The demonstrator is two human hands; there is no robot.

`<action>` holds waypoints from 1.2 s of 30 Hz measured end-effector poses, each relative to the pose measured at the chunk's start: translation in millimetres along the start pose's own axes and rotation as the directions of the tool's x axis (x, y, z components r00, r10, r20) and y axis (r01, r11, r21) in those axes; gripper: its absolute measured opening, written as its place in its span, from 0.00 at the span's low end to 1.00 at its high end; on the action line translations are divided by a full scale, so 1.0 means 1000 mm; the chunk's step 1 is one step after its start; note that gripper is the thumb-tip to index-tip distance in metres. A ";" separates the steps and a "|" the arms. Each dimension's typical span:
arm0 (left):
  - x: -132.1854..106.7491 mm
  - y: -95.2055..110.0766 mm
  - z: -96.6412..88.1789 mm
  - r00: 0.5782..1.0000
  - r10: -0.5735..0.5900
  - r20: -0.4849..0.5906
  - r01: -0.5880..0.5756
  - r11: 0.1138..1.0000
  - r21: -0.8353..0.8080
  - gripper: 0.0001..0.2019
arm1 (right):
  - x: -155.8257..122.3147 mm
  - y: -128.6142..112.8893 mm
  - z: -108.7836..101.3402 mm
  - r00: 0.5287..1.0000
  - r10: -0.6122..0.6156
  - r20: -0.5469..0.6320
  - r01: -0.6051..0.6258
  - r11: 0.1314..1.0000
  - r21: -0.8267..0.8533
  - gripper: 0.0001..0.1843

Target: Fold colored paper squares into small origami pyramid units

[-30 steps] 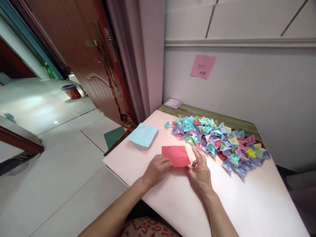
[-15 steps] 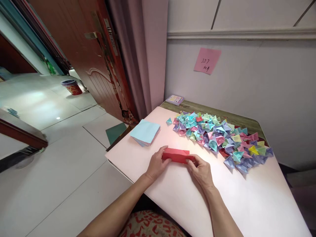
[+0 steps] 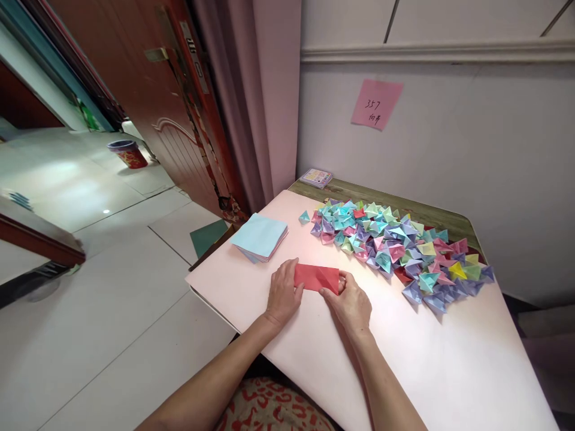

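Observation:
A red sheet of folding paper (image 3: 315,278), doubled into a flat rectangle, lies between my hands over the pale tabletop (image 3: 309,341). My left hand (image 3: 284,290) pinches its left end, thumb at the near edge and fingers at the far side. At the right end, my right hand (image 3: 349,299) grips the paper with the thumb on the near corner and fingers behind it. Left of the hands sits a stack of square paper (image 3: 260,234), light blue on top. To the right spreads a heap of small folded paper pieces (image 3: 381,239) in many colours.
A pile of small printed cards (image 3: 317,177) stands at the table's back corner. On the wall hangs a pink note (image 3: 376,105). A wooden door (image 3: 175,108) and a purple curtain (image 3: 238,96) are at the left, with a bin (image 3: 128,154) on the floor beyond.
The red paper now lies flatter, showing a smooth upper face. My right hand has shifted left and closer in at the paper's right end. The whole view has moved slightly.

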State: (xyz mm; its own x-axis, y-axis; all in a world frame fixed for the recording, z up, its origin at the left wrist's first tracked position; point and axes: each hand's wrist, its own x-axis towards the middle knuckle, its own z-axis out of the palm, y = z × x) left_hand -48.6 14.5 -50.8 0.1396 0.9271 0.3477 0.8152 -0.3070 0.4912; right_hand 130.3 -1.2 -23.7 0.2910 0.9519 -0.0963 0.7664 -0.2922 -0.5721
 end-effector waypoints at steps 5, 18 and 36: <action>0.007 0.014 -0.008 0.993 0.092 0.075 -0.100 0.990 0.105 0.17 | 0.002 0.002 0.001 0.999 -0.028 -0.039 0.029 1.000 0.006 0.30; 0.011 0.026 -0.001 0.871 0.372 0.321 -0.472 0.818 0.330 0.09 | 0.014 0.029 0.001 0.990 0.084 -0.111 -0.015 0.857 0.515 0.26; -0.007 0.034 -0.022 0.969 -0.135 0.208 0.230 0.803 -0.550 0.14 | -0.002 0.016 0.001 0.990 -0.050 -0.129 0.081 0.966 0.244 0.14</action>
State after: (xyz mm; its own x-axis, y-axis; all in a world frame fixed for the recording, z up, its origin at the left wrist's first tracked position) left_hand -34.0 -7.5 -19.1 0.1426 0.9843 0.1042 0.3773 -0.1514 0.9136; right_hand 141.7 -7.6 -33.7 0.3236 0.9454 0.0389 0.6243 -0.1824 -0.7596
